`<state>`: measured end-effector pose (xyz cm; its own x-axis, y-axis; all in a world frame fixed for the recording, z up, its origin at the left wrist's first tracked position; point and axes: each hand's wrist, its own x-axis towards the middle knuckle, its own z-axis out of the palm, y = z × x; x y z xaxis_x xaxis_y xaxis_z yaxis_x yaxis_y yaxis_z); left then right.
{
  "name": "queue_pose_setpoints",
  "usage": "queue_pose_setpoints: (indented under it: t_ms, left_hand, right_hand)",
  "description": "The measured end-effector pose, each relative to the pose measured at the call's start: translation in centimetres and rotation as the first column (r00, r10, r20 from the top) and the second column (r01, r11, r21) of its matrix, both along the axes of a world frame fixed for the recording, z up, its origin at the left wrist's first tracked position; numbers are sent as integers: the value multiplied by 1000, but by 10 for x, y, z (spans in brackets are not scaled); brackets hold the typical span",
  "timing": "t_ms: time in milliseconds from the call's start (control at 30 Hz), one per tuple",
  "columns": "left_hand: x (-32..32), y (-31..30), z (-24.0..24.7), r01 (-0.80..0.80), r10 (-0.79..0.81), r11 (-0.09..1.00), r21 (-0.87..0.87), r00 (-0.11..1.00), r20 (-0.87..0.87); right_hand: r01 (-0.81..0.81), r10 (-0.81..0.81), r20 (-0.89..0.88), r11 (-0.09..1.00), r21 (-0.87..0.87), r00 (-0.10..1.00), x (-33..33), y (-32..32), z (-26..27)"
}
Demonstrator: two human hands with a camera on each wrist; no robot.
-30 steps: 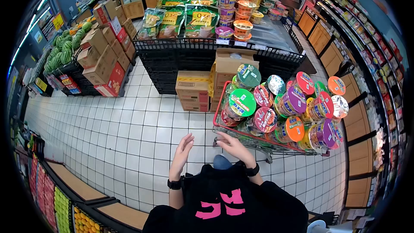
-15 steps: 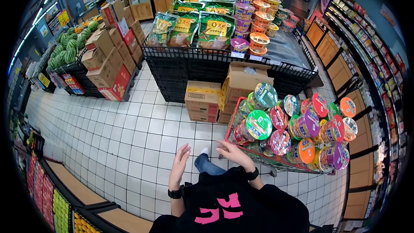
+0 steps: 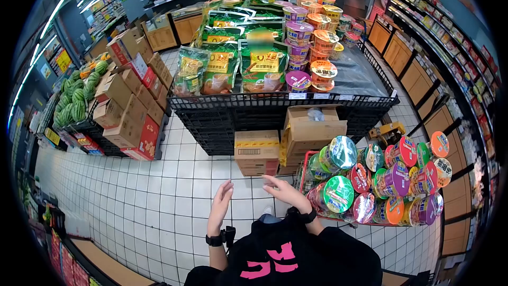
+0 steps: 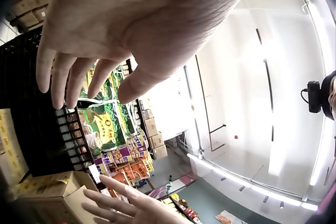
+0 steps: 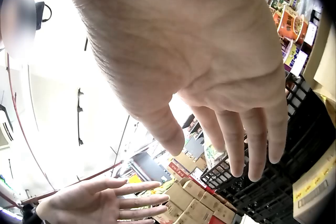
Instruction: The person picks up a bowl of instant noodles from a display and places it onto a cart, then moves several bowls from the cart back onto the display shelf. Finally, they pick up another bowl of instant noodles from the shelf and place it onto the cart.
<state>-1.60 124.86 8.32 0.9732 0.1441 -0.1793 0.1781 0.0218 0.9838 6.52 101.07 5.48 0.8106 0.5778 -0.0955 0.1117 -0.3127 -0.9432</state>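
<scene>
My left hand (image 3: 220, 207) is held out in front of the body with its fingers straight and nothing in it. Facing it across a gap, my right hand (image 3: 288, 193) also has extended fingers and an empty palm. In the left wrist view the left hand (image 4: 131, 29) spreads its fingers loosely. The right wrist view shows the right hand (image 5: 205, 56) with fingers apart. Nearest the right hand stands a red-rimmed shopping cart (image 3: 302, 180), piled with instant noodle cups, among them a green-lidded cup (image 3: 338, 194) and a purple-lidded cup (image 3: 400, 178).
Ahead is a black crate display (image 3: 211, 122) bearing green food bags (image 3: 263, 69) and stacked noodle bowls (image 3: 324, 70). Cardboard boxes (image 3: 256, 145) stand against its front. Left are more cartons (image 3: 127, 127) and watermelons (image 3: 78, 95). Shelving (image 3: 450, 47) lines the right; white floor tiles (image 3: 159, 196) lie between.
The display, boxes and cart sit lower in the head view, and the cart has shifted right. Both hands keep nearly the same pose, empty throughout.
</scene>
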Motion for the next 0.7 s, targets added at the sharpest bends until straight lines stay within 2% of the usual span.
queue_pose_setpoints:
  t_ms: [167,300,433,500,700]
  left_hand:
    - [53,12,3,45,-45,999,-15,999,-3]
    - [95,12,-15,146,-146,989,-15,988,-46]
    - [137,-2,-18,252,-253,967,-36,966,-42]
    - [155,-9,-19,296,-298,954,-43,954,-36]
    - [214,-14,-28,452,-453,891,-37,887,-84]
  right_hand:
    - [105,-105,51,994,-2,993,43,3,8]
    - [216,-214,-32,975,47,976,62,-10,18]
    - [313,-313,-16,949,41,950,73,-32,13]
    - [375,-370,-104,927,25,923,72,-42,17]
    - [496,-489,-157,868,9,858,94,-53,-1]
